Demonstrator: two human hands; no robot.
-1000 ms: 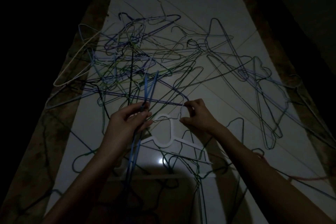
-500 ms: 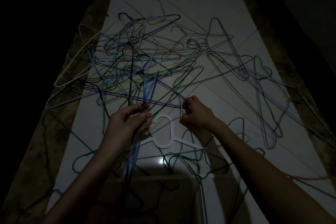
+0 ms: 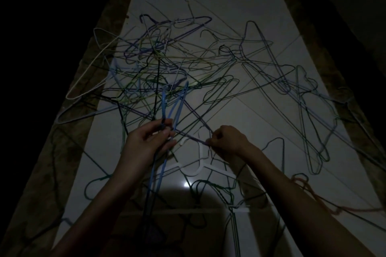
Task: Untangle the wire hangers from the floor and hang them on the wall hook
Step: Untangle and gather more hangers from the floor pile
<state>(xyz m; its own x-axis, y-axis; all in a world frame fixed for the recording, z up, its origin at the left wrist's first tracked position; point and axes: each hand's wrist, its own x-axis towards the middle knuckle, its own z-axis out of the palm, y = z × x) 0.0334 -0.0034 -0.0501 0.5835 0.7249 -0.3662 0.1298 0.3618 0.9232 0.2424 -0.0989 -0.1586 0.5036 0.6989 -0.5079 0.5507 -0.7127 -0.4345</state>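
We see a dark room with a smooth, shiny pale floor [image 3: 240, 2] and rough, mottled brown strips along its left and right sides. A big tangle of wire hangers [image 3: 167, 64] lies spread over the floor, mostly far from us and to the left. The wires are thin and bent into triangle shapes with small curled hooks. They are blue, green, purple, black and white.

Our left hand [image 3: 146, 144] is curled around a small bunch of blue hangers [image 3: 173, 104]. This grip is closed on them. The blue wires stick up past the fingers toward the far pile and also run down near us, beside the arm.

Our right hand [image 3: 227, 140] pinches a thin purple wire [image 3: 192, 137] at its fingertips. That grip is closed on the wire too. The wire runs left from the fingers toward the other hand.

A thicker white hanger [image 3: 198, 171] with a smooth, rounded shape lies flat on the floor just under and between the two hands.

A small bright spot of light shines on the floor near us.
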